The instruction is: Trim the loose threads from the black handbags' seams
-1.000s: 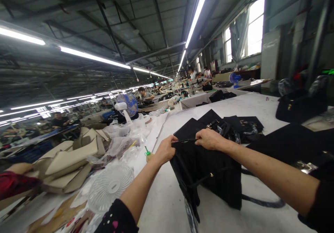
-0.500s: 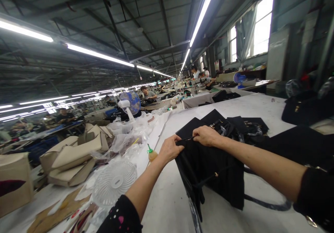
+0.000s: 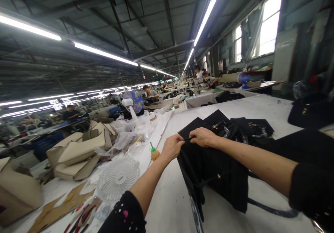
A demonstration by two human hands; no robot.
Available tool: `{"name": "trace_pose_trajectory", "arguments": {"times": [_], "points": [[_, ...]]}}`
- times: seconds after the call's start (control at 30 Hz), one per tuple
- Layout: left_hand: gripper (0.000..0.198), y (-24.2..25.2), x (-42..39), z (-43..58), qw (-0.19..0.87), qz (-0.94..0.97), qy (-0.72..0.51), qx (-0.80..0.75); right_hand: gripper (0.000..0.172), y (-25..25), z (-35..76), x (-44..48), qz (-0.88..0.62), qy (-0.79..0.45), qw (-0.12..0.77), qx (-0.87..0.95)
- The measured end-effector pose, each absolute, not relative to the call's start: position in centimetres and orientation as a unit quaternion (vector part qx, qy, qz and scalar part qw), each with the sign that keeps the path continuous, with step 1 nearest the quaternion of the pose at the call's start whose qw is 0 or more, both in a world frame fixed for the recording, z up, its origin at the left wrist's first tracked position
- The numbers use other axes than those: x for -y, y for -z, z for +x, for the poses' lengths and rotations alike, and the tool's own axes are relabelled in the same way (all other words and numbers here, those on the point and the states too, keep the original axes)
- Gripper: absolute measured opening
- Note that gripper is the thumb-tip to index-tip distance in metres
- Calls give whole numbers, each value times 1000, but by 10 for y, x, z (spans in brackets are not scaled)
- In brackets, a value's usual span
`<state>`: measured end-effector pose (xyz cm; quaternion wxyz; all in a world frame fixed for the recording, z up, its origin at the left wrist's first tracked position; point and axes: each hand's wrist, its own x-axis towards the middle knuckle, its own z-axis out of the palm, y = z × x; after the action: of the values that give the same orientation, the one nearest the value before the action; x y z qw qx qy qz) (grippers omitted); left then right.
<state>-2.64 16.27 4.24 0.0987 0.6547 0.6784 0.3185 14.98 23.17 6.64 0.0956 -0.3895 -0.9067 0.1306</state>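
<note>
A black handbag lies tilted on the white table, its strap hanging toward me on the left and a wrapped handle looping out on the right. My left hand pinches the bag's upper edge at its left corner. Close beside it, my right hand grips the same edge between thumb and fingers. A small gold fitting shows on the bag's front. Behind my hands lie more black bags, some with clear plastic around their parts.
A glue bottle with a green nozzle stands left of my forearm. A white fan grille, a brown cardboard piece and beige bags lie further left. A blue fan stands behind crumpled plastic. Co-workers sit farther back.
My right hand has slid left along the bag's edge, closer to my left hand. The whole view has shifted slightly, and the beige bag at far left appears tipped over.
</note>
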Motion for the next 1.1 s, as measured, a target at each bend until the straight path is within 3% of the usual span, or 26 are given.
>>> {"name": "trace_pose_trajectory", "arguments": {"times": [0.33, 0.57, 0.93, 1.1], "points": [[10, -49, -157, -25, 120, 658, -311, -676, 28, -65, 141, -228, -372, -120, 95, 915], [40, -46, -150, -37, 204, 669, -305, -646, 27, -60, 138, -225, -374, -94, 111, 916], [24, -36, -146, -37, 176, 643, -326, -670, 30, -57, 134, -217, -345, -71, 111, 929], [30, -40, -145, -35, 145, 647, -311, -681, 30, -61, 131, -207, -345, -40, 119, 930]]}}
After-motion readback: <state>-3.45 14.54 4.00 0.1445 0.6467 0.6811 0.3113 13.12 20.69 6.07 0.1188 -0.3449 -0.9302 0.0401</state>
